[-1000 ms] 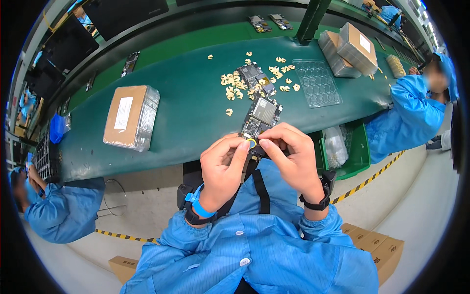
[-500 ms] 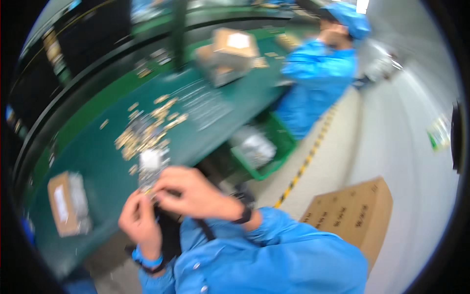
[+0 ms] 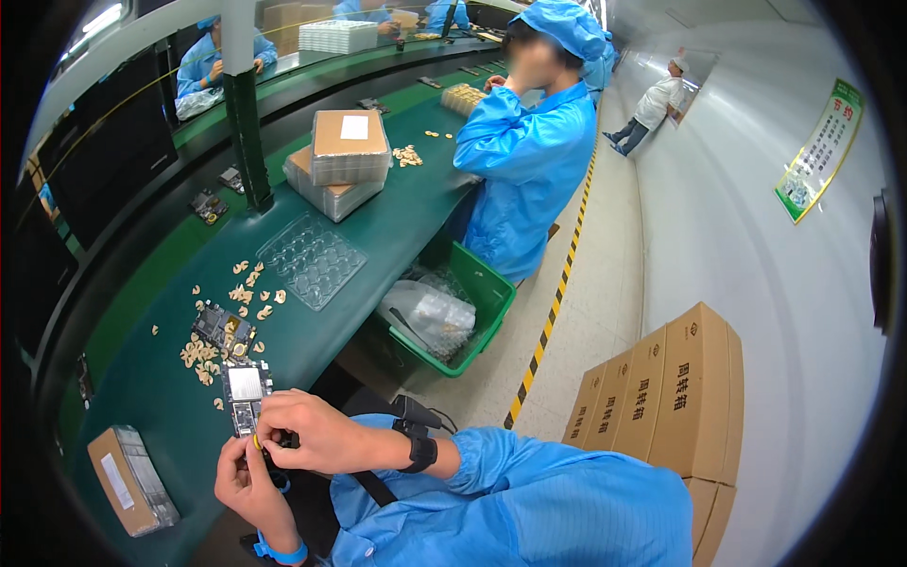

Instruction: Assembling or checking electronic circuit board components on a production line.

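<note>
Close together at the table's near edge, my left hand [image 3: 250,487] and my right hand [image 3: 316,435] are both closed at the lower end of a circuit board [image 3: 246,386]. The left fingers grip that end, and the board points away from me with a silvery square on its face. A tiny yellow piece [image 3: 256,440] shows at the right fingertips, which are pinched against the board; its kind is too small to make out. Just beyond, a second dark circuit board [image 3: 225,327] lies among several small beige curved pieces [image 3: 197,353].
On the green table [image 3: 368,255] lie a clear moulded tray [image 3: 313,259], a stack of cardboard-topped trays [image 3: 350,151] and another stack [image 3: 132,480]. A green bin [image 3: 472,352] holds plastic bags. A co-worker in blue [image 3: 524,161] sits ahead; cartons [image 3: 661,392] stand right.
My view has shifted and sharpened, so the table things appear lower and further left. Both hands stay together at the end of the circuit board.
</note>
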`<move>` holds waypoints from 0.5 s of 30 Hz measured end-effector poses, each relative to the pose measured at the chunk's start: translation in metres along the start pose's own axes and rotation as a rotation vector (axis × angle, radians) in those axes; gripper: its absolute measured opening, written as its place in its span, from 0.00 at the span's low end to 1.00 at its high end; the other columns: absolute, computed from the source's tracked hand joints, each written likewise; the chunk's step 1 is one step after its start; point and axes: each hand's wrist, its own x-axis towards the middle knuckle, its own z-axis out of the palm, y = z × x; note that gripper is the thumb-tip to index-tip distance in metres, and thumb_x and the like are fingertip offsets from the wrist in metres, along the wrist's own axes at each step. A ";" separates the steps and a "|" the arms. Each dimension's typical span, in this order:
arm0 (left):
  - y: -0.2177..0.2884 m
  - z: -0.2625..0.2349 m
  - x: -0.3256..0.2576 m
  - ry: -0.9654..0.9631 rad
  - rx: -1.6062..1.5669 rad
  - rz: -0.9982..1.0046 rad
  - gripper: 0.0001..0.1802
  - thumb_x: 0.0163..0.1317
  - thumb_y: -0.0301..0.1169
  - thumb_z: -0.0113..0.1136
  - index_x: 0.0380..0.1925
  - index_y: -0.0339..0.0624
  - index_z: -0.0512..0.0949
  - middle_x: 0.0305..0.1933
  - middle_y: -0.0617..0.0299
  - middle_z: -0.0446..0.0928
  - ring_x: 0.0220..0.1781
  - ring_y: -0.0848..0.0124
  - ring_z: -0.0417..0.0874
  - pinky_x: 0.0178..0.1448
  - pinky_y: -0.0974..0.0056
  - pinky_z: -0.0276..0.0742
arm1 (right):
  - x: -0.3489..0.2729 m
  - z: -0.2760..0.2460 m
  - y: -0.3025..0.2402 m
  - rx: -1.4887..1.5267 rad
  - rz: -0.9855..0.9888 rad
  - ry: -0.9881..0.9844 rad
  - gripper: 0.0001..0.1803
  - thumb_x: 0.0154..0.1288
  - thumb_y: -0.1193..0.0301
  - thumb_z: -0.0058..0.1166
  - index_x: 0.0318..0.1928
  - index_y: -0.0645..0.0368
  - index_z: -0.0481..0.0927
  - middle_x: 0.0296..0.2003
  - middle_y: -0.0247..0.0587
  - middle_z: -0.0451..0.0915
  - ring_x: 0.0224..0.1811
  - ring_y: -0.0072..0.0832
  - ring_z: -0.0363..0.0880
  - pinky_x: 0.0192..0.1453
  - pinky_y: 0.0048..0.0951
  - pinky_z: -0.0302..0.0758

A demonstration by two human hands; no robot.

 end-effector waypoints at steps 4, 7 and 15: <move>-0.004 -0.011 0.000 -0.081 -0.037 -0.021 0.06 0.76 0.20 0.57 0.42 0.26 0.80 0.47 0.56 0.83 0.44 0.76 0.81 0.46 0.71 0.77 | 0.003 0.004 0.001 -0.006 -0.027 0.010 0.06 0.60 0.73 0.62 0.33 0.61 0.78 0.30 0.40 0.75 0.37 0.39 0.76 0.49 0.40 0.73; -0.004 -0.017 -0.002 -0.023 -0.023 -0.054 0.08 0.77 0.24 0.58 0.42 0.27 0.81 0.41 0.59 0.83 0.42 0.76 0.81 0.47 0.71 0.76 | 0.004 0.013 -0.001 -0.020 -0.056 0.001 0.06 0.60 0.73 0.62 0.33 0.60 0.78 0.30 0.40 0.75 0.37 0.40 0.76 0.49 0.40 0.72; -0.018 -0.028 0.008 0.135 -0.291 -0.194 0.08 0.75 0.24 0.62 0.44 0.27 0.83 0.41 0.60 0.85 0.40 0.77 0.81 0.46 0.70 0.78 | 0.008 -0.036 -0.007 -0.064 0.096 0.172 0.03 0.64 0.80 0.64 0.38 0.62 0.86 0.32 0.40 0.83 0.33 0.26 0.83 0.38 0.28 0.79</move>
